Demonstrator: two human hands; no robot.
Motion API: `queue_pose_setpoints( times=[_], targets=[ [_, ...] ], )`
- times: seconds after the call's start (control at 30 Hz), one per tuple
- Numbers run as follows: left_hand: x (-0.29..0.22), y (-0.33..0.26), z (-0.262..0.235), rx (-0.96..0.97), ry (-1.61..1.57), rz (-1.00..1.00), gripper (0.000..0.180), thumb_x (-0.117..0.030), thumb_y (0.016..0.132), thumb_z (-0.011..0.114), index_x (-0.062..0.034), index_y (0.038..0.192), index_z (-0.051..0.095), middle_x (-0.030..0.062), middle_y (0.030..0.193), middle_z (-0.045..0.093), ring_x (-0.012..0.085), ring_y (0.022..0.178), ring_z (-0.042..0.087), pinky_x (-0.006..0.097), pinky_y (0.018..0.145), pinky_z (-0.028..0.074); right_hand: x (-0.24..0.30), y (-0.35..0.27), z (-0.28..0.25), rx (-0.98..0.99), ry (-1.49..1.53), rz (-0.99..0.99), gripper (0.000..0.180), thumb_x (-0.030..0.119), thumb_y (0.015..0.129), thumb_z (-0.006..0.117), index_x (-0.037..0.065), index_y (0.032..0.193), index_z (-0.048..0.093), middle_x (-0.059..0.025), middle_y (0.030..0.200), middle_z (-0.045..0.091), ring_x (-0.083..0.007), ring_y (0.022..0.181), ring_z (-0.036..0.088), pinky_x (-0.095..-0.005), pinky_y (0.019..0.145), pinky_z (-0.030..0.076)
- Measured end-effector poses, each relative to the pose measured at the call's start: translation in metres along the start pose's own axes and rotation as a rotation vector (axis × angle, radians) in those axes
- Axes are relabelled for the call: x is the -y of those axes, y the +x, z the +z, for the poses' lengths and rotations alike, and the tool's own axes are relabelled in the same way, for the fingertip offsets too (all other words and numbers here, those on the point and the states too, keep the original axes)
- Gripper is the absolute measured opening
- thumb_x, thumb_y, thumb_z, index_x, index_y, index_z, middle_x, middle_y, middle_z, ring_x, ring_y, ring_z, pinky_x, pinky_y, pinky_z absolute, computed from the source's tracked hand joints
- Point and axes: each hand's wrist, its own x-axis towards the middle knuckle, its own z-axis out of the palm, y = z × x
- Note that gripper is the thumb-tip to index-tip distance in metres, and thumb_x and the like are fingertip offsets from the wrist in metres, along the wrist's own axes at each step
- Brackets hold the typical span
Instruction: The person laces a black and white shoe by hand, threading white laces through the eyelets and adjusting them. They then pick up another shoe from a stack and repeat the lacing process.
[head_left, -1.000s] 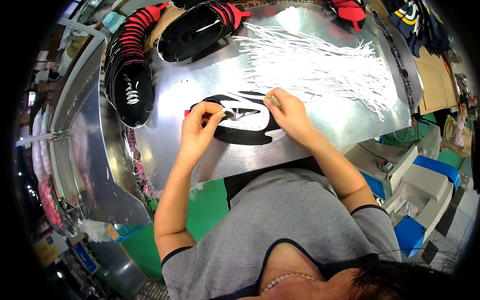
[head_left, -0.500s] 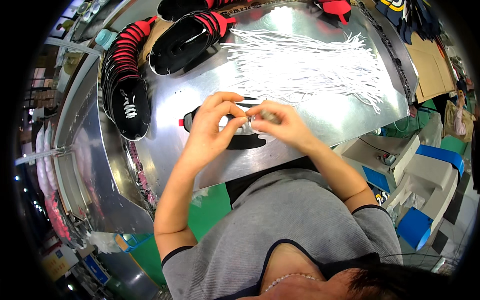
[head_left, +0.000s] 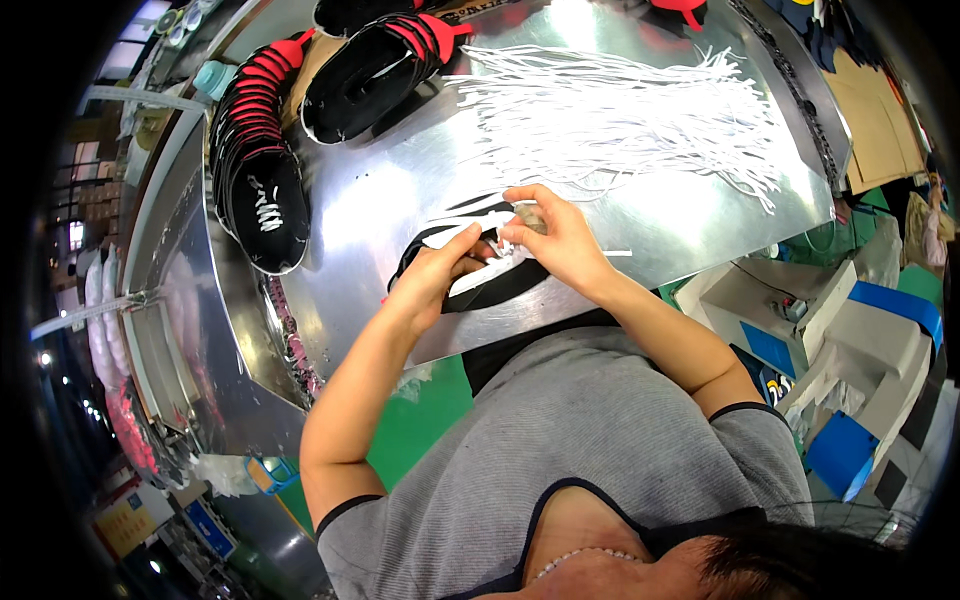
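Observation:
A black and white shoe upper [head_left: 500,291] lies on the metal table in front of me. My left hand [head_left: 432,276] grips it on its left side, thumb on top and the other fingers partly hidden in the opening. From the right, my right hand [head_left: 562,242] is closed at the upper's white middle strip, the fingertips pinched by a white lace [head_left: 507,248]. A small grey-brown object [head_left: 532,216] sits between its thumb and fingers; its kind cannot be made out. Beyond both hands, many white shoelaces [head_left: 620,120] are spread in a wide bundle.
A curved stack of black uppers with red tabs [head_left: 262,205] stands at the left, and another pile [head_left: 365,85] lies behind. The metal table [head_left: 350,210] ends just before my body. Beige and blue equipment [head_left: 850,350] stands at the right.
My left hand has lowered from its raised pinch, and its fingers have gone into the upper. The upper has turned and opened wider. My right hand stays at its middle.

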Motion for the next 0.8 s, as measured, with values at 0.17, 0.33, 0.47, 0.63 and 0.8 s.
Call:
queue_pose_setpoints(
  times=[0.17,0.33,0.47,0.63,0.8],
  targets=[
    [0.018,-0.015,0.030,-0.212,0.084,0.358,0.024,-0.028,0.096,0.063,-0.0047,0.090,0.067,0.0015,0.077,0.064,0.0050,0.058,0.050,0.022,0.053,0.037,0.010,-0.011,-0.001,-0.038,-0.137,0.014,0.045,0.013,0.086,0.073,0.007,0.127,0.054,-0.0094,0.093,0.070,-0.0133,0.085,0.065,-0.0274,0.077,0.050],
    [0.032,-0.015,0.038,-0.299,0.067,0.520,0.012,-0.011,0.093,0.066,0.0009,0.097,0.068,0.0012,0.084,0.067,0.0062,0.068,0.057,0.021,0.057,0.044,0.009,-0.018,0.003,-0.011,-0.226,-0.054,0.040,0.014,0.088,0.071,0.005,0.122,0.054,-0.0116,0.092,0.070,-0.0179,0.084,0.067,-0.0307,0.075,0.051],
    [0.032,-0.017,0.039,-0.326,0.092,0.554,0.014,-0.007,0.091,0.069,0.0027,0.101,0.067,0.0001,0.088,0.068,0.0053,0.073,0.059,0.021,0.060,0.045,0.012,-0.027,-0.002,0.008,-0.255,-0.123,0.029,0.016,0.092,0.066,0.001,0.114,0.054,-0.0132,0.090,0.069,-0.0217,0.082,0.068,-0.0311,0.072,0.051],
    [0.036,-0.018,0.041,-0.377,0.135,0.571,0.017,-0.009,0.091,0.069,0.0038,0.101,0.067,0.0011,0.090,0.068,0.0059,0.073,0.059,0.022,0.060,0.047,0.021,-0.037,-0.018,0.064,-0.363,-0.209,0.017,0.015,0.095,0.060,0.000,0.101,0.054,-0.0127,0.084,0.069,-0.0242,0.076,0.068,-0.0329,0.067,0.051],
    [0.036,-0.020,0.042,-0.359,0.150,0.513,0.014,-0.011,0.092,0.068,0.0025,0.096,0.067,0.0013,0.084,0.067,0.0055,0.068,0.058,0.022,0.056,0.044,0.017,-0.031,-0.022,0.078,-0.464,-0.234,0.013,0.015,0.095,0.058,0.002,0.096,0.056,-0.0115,0.078,0.069,-0.0261,0.070,0.068,-0.0347,0.063,0.051]
  ],
)
